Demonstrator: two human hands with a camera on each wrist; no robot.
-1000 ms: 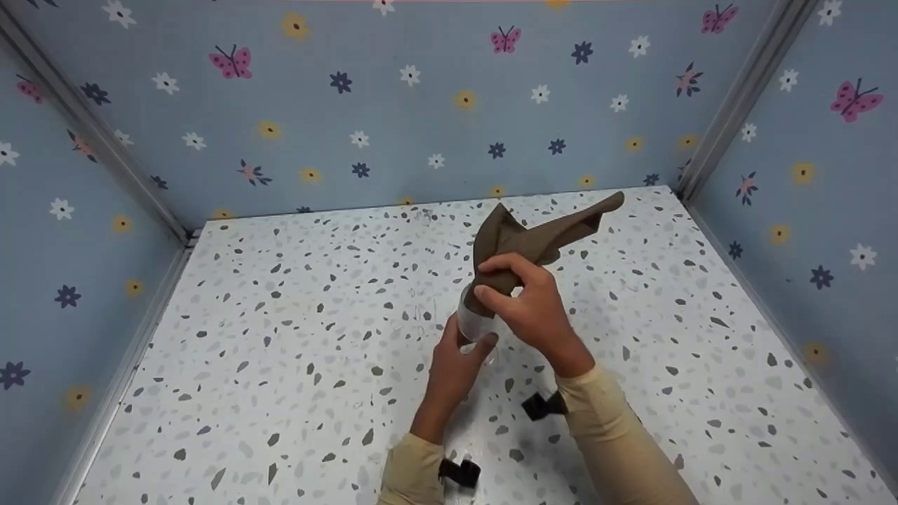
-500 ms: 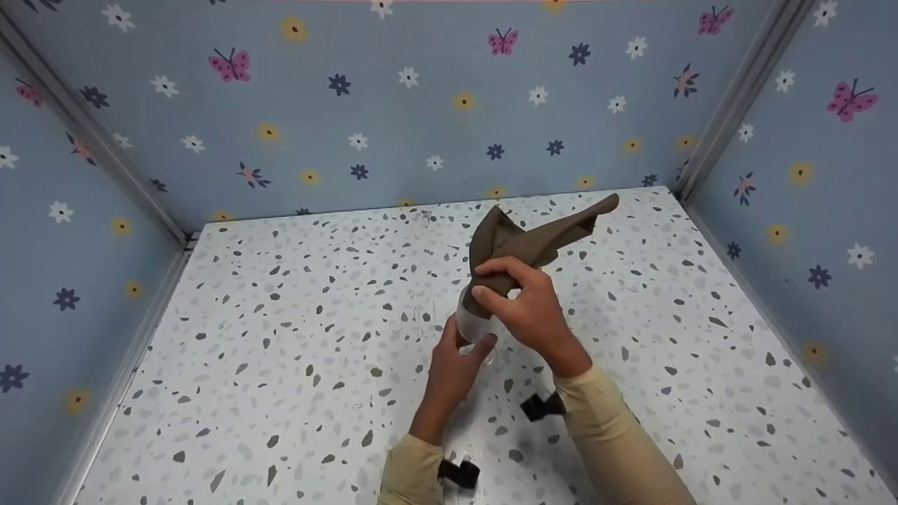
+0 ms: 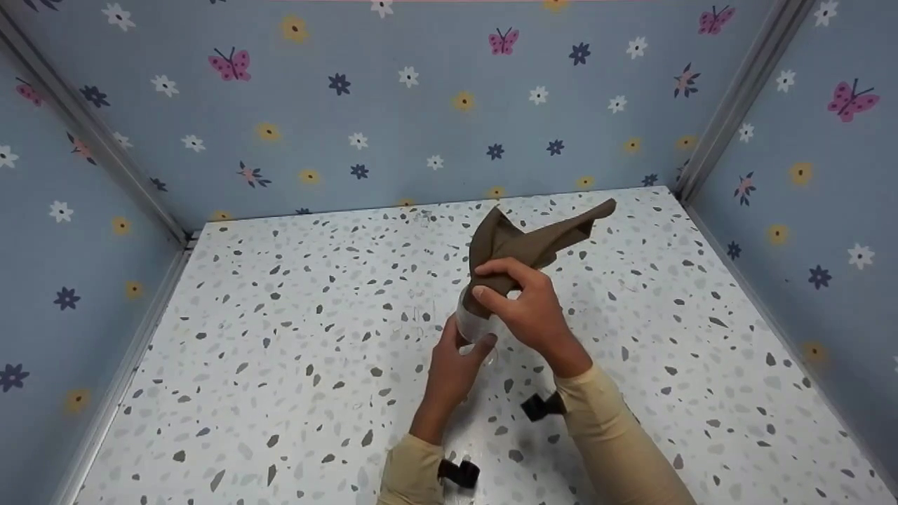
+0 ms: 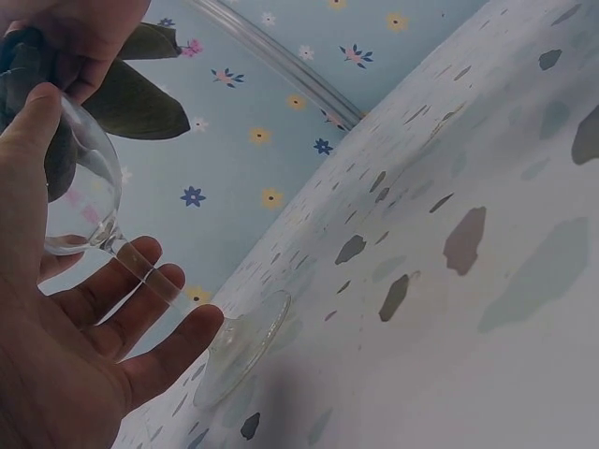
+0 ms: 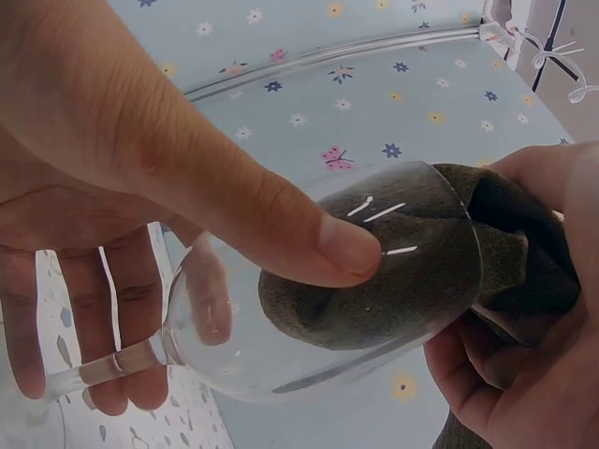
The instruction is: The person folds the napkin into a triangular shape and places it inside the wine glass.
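A clear stemmed wine glass [image 5: 234,360] is gripped by my left hand [image 3: 452,368], its thumb pressing on the bowl. In the left wrist view the other fingers lie along the stem, and the round foot [image 4: 245,351] juts out past them above the table. My right hand [image 3: 539,312] pinches a brown-olive cloth [image 3: 523,247] at the glass's mouth. Part of the cloth is bunched inside the bowl, visible through the glass in the right wrist view. Its loose ends stick out beyond the right hand, toward the back wall. The right fingertips are partly hidden by cloth.
Both hands work above a white, speckled tabletop [image 3: 280,351]. Blue flower-and-butterfly panels [image 3: 393,105] enclose it at the back and both sides, with metal strips at the corners. Black wrist mounts [image 3: 540,405] protrude beside the sleeves.
The cloth's long loose end has sunk slightly. Both hands and the glass stay in nearly the same place; the head view shifted a little.
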